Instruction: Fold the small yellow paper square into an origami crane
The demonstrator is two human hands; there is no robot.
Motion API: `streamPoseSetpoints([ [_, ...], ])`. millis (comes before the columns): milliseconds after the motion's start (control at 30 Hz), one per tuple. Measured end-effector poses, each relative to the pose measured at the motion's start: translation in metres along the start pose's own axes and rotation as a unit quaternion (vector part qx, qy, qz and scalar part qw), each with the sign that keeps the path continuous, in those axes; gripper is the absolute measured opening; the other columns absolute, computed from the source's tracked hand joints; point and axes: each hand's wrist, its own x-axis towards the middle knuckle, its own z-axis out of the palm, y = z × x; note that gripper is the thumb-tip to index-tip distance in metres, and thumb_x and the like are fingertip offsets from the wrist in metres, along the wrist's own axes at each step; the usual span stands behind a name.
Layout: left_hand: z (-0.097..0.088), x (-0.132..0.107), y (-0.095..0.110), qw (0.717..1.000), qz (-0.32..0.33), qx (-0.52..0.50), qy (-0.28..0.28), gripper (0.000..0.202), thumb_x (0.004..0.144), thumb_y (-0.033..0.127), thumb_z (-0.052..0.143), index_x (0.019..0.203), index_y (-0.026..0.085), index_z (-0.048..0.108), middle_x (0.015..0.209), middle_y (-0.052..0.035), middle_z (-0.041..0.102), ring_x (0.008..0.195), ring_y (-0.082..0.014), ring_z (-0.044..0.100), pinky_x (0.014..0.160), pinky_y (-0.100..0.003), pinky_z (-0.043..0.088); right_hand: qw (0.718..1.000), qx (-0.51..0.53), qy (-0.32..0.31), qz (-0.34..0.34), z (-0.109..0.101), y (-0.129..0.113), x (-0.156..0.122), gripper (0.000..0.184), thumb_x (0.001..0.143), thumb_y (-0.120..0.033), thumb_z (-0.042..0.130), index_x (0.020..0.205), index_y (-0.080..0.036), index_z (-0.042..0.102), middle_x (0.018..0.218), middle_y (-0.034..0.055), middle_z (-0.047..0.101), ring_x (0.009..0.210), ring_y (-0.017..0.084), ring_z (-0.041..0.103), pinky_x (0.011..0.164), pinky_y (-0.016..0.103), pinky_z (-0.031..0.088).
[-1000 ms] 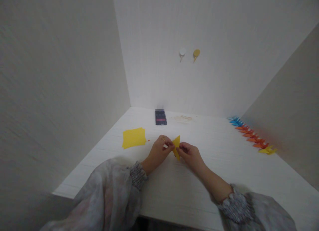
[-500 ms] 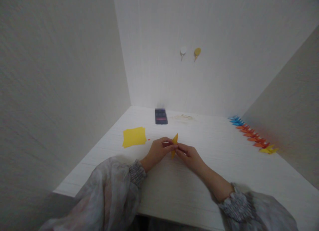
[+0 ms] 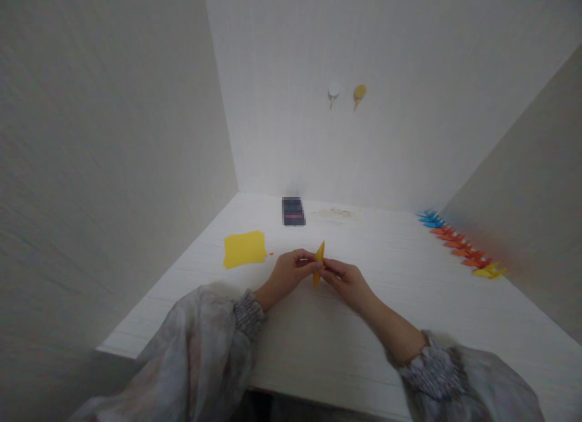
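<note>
A small folded piece of yellow origami paper point(image 3: 320, 252) stands nearly upright between my hands, above the middle of the white table. My left hand point(image 3: 293, 273) pinches it from the left, thumb and fingers closed on its middle. From the right, my right hand point(image 3: 348, 281) holds it too, with the fingertips pressed together at its edge. The paper's upper and lower points stick out past my fingers; its middle is partly hidden by them. Left of my left hand lies a stack of yellow paper sheets point(image 3: 244, 249), with a tiny orange scrap point(image 3: 271, 253) beside it.
Along the right wall runs a row of folded paper cranes point(image 3: 461, 247), blue at the far end, then orange and red, with yellow nearest. A blurred dark phone-like object point(image 3: 293, 211) lies near the back wall. Two hooks point(image 3: 359, 93) are on that wall. The white table point(image 3: 327, 355) has panels on three sides.
Both hands keep their hold on the yellow paper, with only a very slight shift of the fingers. The whole view has moved a little.
</note>
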Motion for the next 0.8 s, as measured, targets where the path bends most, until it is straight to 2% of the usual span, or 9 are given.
streamPoseSetpoints([
  [200,-0.0007,0.0,-0.0007,1.0,-0.001,-0.024,-0.006,0.029,0.06,0.034,0.064,0.08,0.013,0.06,0.081,-0.0053,0.065,0.076,-0.0157,0.06,0.072,-0.028,0.046,1.0,0.012,0.007,0.001,-0.001,-0.0005,-0.0003,0.028,0.076,-0.029,0.049,0.103,-0.026,0.058,0.097,0.002,0.063,0.09,0.021,0.057,0.08,0.034,0.043],
  [800,-0.0013,0.0009,-0.002,1.0,0.0,-0.03,-0.005,0.026,0.063,0.033,0.062,0.079,0.012,0.054,0.083,-0.0064,0.063,0.076,-0.0165,0.06,0.073,-0.032,0.046,0.999,0.042,0.009,0.006,-0.0006,0.0008,-0.0008,0.032,0.076,-0.025,0.047,0.108,-0.024,0.054,0.098,0.0017,0.062,0.087,0.02,0.058,0.077,0.032,0.044],
])
